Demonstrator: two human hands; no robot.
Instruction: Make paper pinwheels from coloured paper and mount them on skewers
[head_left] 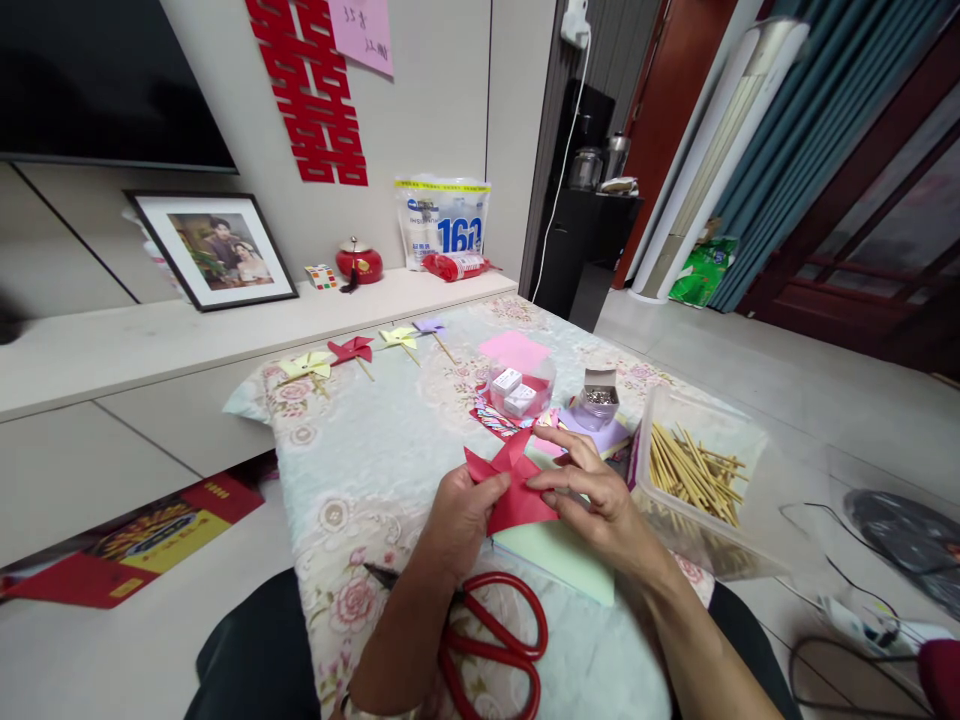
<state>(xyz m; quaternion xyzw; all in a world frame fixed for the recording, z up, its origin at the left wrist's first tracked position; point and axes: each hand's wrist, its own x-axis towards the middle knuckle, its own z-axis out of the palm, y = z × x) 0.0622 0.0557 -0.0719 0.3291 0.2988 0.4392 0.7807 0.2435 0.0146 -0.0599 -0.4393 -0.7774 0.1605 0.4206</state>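
Observation:
A red paper pinwheel [517,508], with corners folded up toward its middle, is between my two hands above the table. My left hand [459,508] pinches its left side, thumb on top near the centre. At its right side, my right hand [596,490] has its fingertips on the paper, the index finger reaching a raised flap at the top. Light green paper sheets [559,560] lie under the pinwheel. Beneath my left forearm lie scissors with red handles [544,615], their dark blade tip pointing left.
Wooden sticks [694,470] fill a clear plastic box [720,555] at right. Ahead are a round container [553,385] with small white boxes, an open box of metal pins [598,398] and pink paper [514,345]. Finished pinwheels, including a red one [350,349], lie at the far left.

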